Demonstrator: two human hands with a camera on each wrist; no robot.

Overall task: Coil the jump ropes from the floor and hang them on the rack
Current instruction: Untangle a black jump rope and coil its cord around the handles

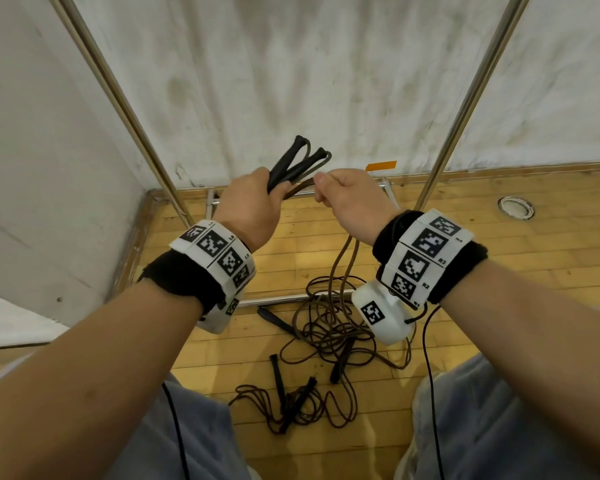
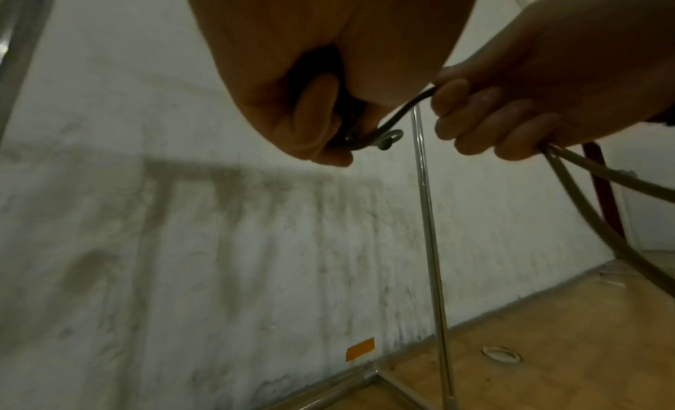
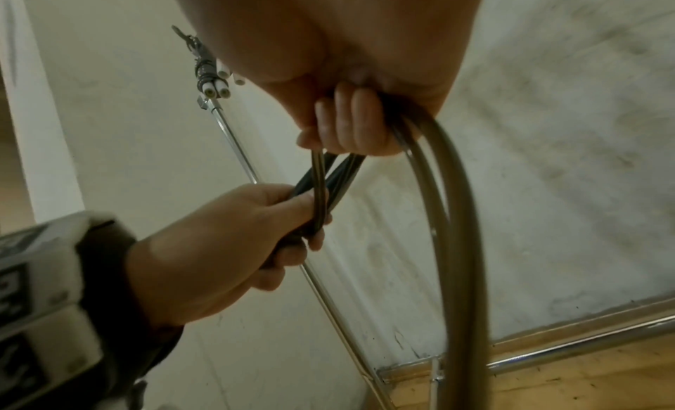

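Note:
My left hand (image 1: 257, 199) grips the two black handles (image 1: 293, 164) of a brown jump rope, handles pointing up and away. Close beside it, my right hand (image 1: 347, 199) is closed round that rope's two strands (image 3: 449, 214), which hang down from the fist to the floor. In the right wrist view the left hand (image 3: 226, 243) holds handles and cord together just under the right fingers (image 3: 347, 121). More jump ropes (image 1: 329, 327) lie tangled on the wooden floor below, with black handles (image 1: 278, 375) among them. The rack's metal uprights (image 1: 465, 105) rise on both sides.
The rack's base bars (image 1: 291, 299) lie on the wood floor in a corner between two white walls. An orange tape strip (image 1: 381, 165) sticks to the back wall. A round floor fitting (image 1: 515, 207) sits at the right. My knees frame the rope pile.

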